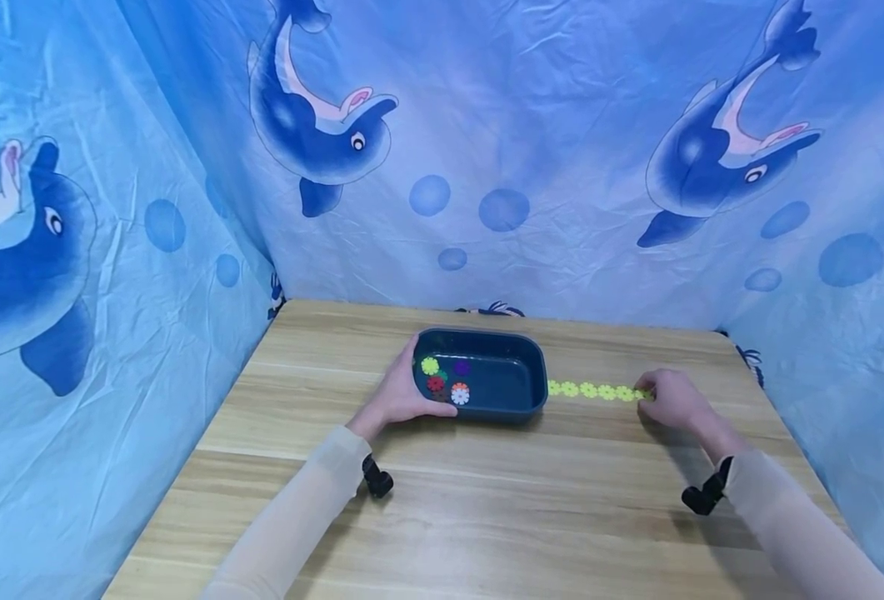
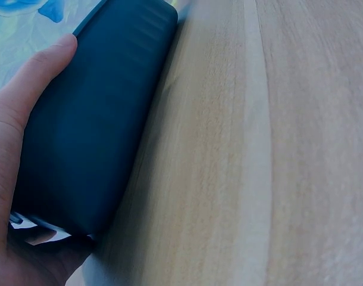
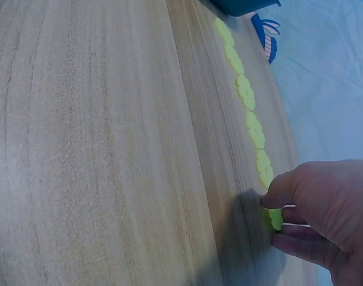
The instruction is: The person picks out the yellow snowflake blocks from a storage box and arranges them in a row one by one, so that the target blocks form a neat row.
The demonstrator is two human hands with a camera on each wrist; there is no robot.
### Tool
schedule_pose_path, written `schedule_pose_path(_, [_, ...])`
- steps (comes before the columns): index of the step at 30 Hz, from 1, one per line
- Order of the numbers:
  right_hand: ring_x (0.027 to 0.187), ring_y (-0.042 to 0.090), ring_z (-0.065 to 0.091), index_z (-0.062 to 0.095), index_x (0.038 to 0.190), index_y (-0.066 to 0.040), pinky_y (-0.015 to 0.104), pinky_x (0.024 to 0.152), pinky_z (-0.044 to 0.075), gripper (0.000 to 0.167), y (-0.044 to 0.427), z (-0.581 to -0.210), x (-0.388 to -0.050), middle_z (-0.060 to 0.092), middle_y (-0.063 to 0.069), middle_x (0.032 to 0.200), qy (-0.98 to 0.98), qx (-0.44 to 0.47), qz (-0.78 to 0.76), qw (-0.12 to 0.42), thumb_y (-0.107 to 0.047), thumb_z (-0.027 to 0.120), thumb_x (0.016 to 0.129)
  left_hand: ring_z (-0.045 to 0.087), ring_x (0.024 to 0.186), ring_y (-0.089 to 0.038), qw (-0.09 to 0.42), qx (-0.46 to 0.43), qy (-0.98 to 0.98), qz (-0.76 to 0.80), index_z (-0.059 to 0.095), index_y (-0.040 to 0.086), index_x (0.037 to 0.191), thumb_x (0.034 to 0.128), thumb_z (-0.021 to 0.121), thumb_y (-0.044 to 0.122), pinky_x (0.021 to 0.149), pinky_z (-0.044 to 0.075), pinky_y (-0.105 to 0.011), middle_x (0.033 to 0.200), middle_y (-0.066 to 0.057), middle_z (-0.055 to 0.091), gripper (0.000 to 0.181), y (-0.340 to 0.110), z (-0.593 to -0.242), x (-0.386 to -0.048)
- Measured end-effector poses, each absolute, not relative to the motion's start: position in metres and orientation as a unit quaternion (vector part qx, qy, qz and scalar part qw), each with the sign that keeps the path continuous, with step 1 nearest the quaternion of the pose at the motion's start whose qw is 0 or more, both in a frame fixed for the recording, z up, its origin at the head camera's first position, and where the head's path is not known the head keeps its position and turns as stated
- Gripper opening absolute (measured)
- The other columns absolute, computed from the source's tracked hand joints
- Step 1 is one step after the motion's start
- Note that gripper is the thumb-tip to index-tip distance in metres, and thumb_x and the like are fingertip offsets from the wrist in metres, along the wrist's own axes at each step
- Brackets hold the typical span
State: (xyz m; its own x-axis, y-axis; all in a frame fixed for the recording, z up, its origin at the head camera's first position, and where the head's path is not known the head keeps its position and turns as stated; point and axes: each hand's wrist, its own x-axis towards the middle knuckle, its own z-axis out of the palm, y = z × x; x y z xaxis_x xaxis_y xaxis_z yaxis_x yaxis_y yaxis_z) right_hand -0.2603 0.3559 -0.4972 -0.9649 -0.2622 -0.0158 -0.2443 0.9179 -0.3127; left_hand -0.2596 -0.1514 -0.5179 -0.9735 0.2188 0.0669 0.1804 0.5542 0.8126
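My left hand [image 1: 404,393] grips the left end of a dark blue plastic box [image 1: 539,375]. Its thumb [image 2: 44,68] lies along the front wall near the rim, and the other fingers are mostly hidden behind the end. Inside the box's left part lie several flower-shaped discs, among them a yellow-green disc [image 1: 430,366], a purple disc [image 1: 461,367], a red disc [image 1: 436,383] and a white disc [image 1: 460,396]. A row of yellow-green flower discs [image 1: 587,389] runs rightward from the box on the table. At its right end, my right hand [image 1: 670,400] pinches a yellow-green flower disc [image 3: 276,219].
The wood-grain table [image 1: 486,508] stretches in front of the box. Blue cloth [image 1: 576,250] printed with dolphins hangs behind the table and along both sides. Dark cord ends [image 1: 497,309] show at the back edge.
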Motion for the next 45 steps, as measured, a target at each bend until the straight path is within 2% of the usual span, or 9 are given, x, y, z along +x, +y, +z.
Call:
schedule_pose_path(8, [0.1, 0.044, 0.07, 0.073, 0.116, 0.007, 0.058, 0.083, 0.06, 0.029, 0.355, -0.492, -0.264, 0.074, 0.027, 0.11, 0.98, -0.118, -0.159, 0.027, -0.006, 0.07, 0.09, 0.036, 0.156, -0.038, 0.011, 0.112, 0.882, 0.458, 0.006, 0.018, 0.172, 0.0607, 0.104, 0.045, 0.126, 0.034, -0.064, 0.174, -0.013, 0.029, 0.151, -0.151, -0.512, -0.261])
schedule_pose_path(25, [0.099, 0.042, 0.071, 0.075, 0.113, 0.004, 0.058, 0.083, 0.06, 0.025, 0.354, -0.49, -0.268, 0.075, 0.024, 0.109, 0.98, -0.119, -0.159, 0.025, -0.007, 0.071, 0.09, 0.032, 0.16, -0.037, 0.017, 0.111, 0.887, 0.448, 0.004, 0.02, 0.173, 0.0601, 0.103, 0.052, 0.128, 0.032, -0.063, 0.176, -0.012, 0.024, 0.153, -0.152, -0.51, -0.263])
schedule_pose_path(29, [0.099, 0.042, 0.072, 0.074, 0.116, 0.003, 0.058, 0.084, 0.06, 0.025, 0.354, -0.487, -0.27, 0.076, 0.024, 0.111, 0.976, -0.131, -0.174, 0.013, -0.011, 0.068, 0.096, 0.032, 0.16, -0.038, 0.017, 0.113, 0.886, 0.45, 0.005, 0.017, 0.172, 0.0606, 0.104, 0.049, 0.127, 0.033, -0.064, 0.176, -0.013, 0.025, 0.153, -0.152, -0.51, -0.262])
schedule_pose_path(35, [0.107, 0.045, 0.07, 0.07, 0.127, 0.005, 0.06, 0.088, 0.06, 0.034, 0.339, -0.475, -0.276, 0.074, 0.027, 0.118, 0.975, -0.134, -0.178, 0.019, -0.02, 0.064, 0.104, 0.034, 0.158, -0.037, 0.021, 0.11, 0.884, 0.454, 0.006, 0.017, 0.172, 0.0583, 0.104, 0.05, 0.127, 0.034, -0.063, 0.175, -0.013, 0.026, 0.155, -0.152, -0.51, -0.259])
schedule_pose_path(45, [0.106, 0.045, 0.07, 0.072, 0.123, 0.007, 0.059, 0.09, 0.059, 0.03, 0.298, -0.459, -0.297, 0.074, 0.028, 0.118, 0.963, -0.176, -0.203, -0.009, -0.011, 0.063, 0.101, 0.033, 0.159, -0.036, 0.023, 0.112, 0.881, 0.459, 0.005, 0.021, 0.173, 0.0591, 0.105, 0.048, 0.128, 0.033, -0.061, 0.175, -0.012, 0.026, 0.154, -0.152, -0.515, -0.258])
